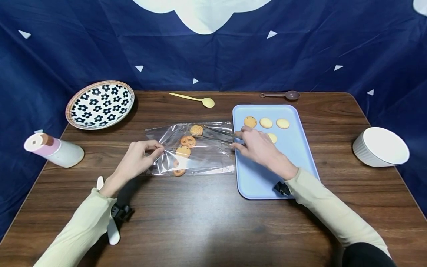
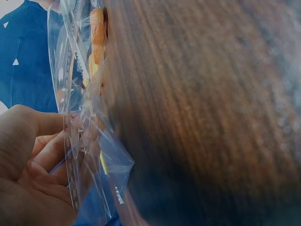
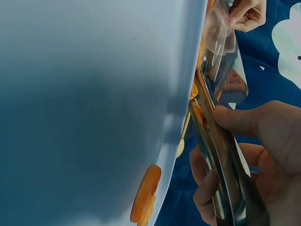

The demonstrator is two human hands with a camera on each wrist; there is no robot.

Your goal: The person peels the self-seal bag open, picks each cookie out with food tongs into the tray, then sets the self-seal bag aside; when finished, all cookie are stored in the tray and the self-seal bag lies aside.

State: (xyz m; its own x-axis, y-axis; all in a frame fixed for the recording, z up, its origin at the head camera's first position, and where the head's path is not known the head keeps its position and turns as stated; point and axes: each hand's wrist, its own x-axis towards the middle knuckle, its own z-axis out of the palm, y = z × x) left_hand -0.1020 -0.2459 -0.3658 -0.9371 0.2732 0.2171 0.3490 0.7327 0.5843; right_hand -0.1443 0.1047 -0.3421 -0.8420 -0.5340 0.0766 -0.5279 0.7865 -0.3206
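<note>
A clear plastic bag (image 1: 213, 159) lies flat on the table with several cookies in a column inside it. My left hand (image 1: 141, 157) pinches the bag's left edge between thumb and fingers; the left wrist view shows the film (image 2: 89, 141) at the fingertips. In my right hand (image 1: 260, 146) are metal tongs (image 3: 221, 155), gripped by thumb and fingers. The tongs' arms reach left into the bag, their tips at a swirled round cookie (image 1: 196, 130). Below it are a pretzel-shaped cookie (image 1: 188, 141), a round cookie (image 1: 183, 151) and another pretzel-shaped one (image 1: 179, 170).
Under my right hand is a blue tray (image 1: 257, 185) with several round cookies (image 1: 282, 123). A flower-patterned bowl (image 1: 100, 105), a pink-and-white canister (image 1: 55, 150) and a white-handled utensil (image 1: 113, 233) are left. Yellow (image 1: 208, 102) and brown spoons (image 1: 292, 95) lie behind; a white ramekin (image 1: 380, 148) stands right.
</note>
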